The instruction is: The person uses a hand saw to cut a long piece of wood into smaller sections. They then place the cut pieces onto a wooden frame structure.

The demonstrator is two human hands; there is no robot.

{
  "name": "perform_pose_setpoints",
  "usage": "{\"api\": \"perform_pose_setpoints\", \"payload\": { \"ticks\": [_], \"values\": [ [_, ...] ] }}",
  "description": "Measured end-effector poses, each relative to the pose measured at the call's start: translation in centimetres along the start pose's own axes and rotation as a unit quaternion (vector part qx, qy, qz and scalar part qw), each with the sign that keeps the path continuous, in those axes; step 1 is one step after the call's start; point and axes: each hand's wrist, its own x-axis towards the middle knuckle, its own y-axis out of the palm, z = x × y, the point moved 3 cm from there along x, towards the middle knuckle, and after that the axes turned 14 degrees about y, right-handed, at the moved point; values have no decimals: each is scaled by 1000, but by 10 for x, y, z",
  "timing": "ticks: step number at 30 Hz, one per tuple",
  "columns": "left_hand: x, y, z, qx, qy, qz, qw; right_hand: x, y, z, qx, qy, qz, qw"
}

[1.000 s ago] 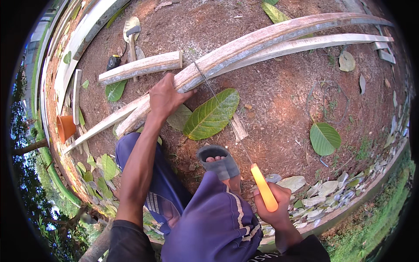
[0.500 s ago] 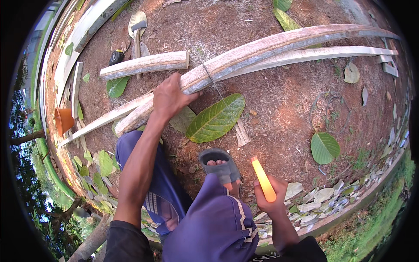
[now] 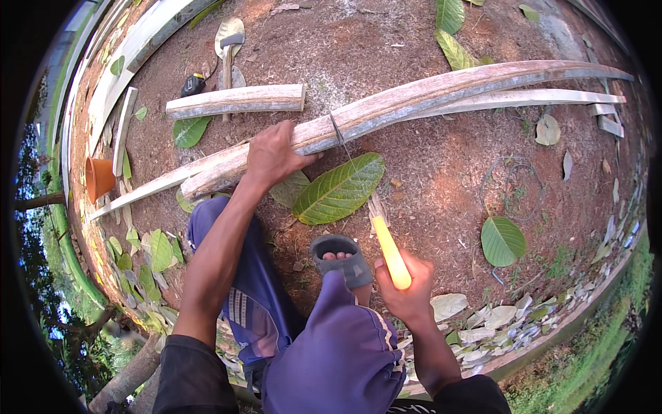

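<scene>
My left hand (image 3: 274, 156) is closed over a long, rough wooden beam (image 3: 400, 103), pressing near its lower left end. The beam lies across a thinner wooden strip (image 3: 510, 99). In my right hand (image 3: 408, 286) is a handsaw with a yellow-orange handle (image 3: 391, 255), held below the beam. Its blade is seen almost edge-on, and only a thin dark line across the beam shows clearly. Beneath that line is a big green leaf (image 3: 339, 190). My sandalled foot (image 3: 341, 259) rests on the ground between my hands.
Past the beam lie a short wooden piece (image 3: 234, 101), a hammer-like tool (image 3: 229, 52) and a black and yellow tape measure (image 3: 193, 85). An orange pot (image 3: 100, 178) stands at the left. Wire (image 3: 514, 179) loops on the soil at right, near a leaf (image 3: 503, 241).
My right hand has moved forward and left with the handsaw, bringing its handle closer to the beam. My left hand keeps its hold. The whole view has shifted slightly.
</scene>
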Motion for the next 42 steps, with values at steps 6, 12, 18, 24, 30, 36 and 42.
{"api": "perform_pose_setpoints", "payload": {
  "ticks": [6,12,18,24,30,36,42],
  "values": [
    [8,5,2,-3,-27,0,1000,6,26,-13,35,-3,-27,999],
    [6,4,10,-8,-66,34,997,-22,-7,-18,-8,45,-8,999],
    [9,4,5,-13,-36,-20,999,-37,-10,-15,10,66,-3,998],
    [18,-3,-1,-9,-50,5,999,67,38,16,-8,29,-31,999],
    [19,-11,14,-31,-110,-28,993,-21,-2,-4,6,41,-24,999],
    [2,7,16,-7,-26,-37,999,-56,-57,-51,-52,-135,-51,988],
    [1,-8,25,-26,-9,32,999,-16,-74,-67,12,33,-246,969]
  ]
}}
